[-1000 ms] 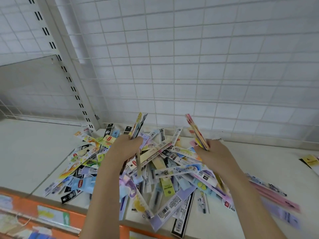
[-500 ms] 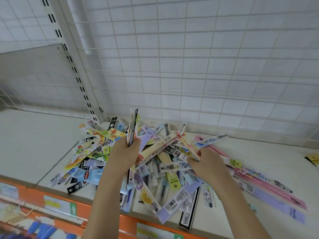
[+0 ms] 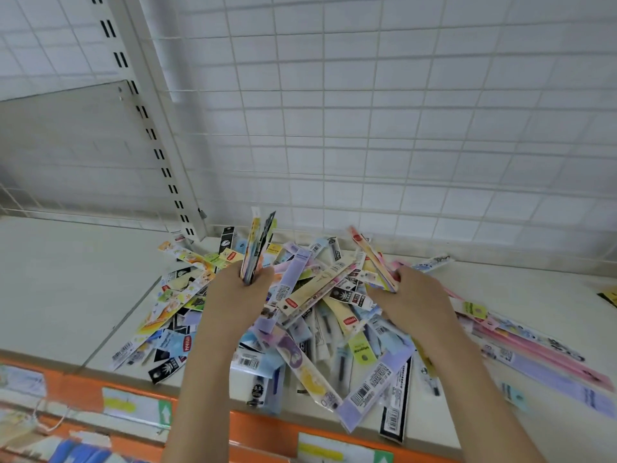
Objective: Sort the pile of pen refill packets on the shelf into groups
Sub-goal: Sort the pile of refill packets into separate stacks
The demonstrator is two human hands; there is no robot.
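Left hand [image 3: 238, 292]: we are gripping an upright bundle of packets [image 3: 257, 243].
Right hand [image 3: 412, 297]: we are clamping a tilted bundle [image 3: 372, 259].
Pile [image 3: 320, 315]: lying on the shelf [image 3: 66, 279].

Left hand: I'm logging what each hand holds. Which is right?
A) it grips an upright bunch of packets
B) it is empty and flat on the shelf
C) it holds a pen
A: the left hand is closed on a bunch of packets standing upright above the pile.

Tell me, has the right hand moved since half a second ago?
Yes. The right hand lifted its packets off the pile, so they now point up toward the wire grid.
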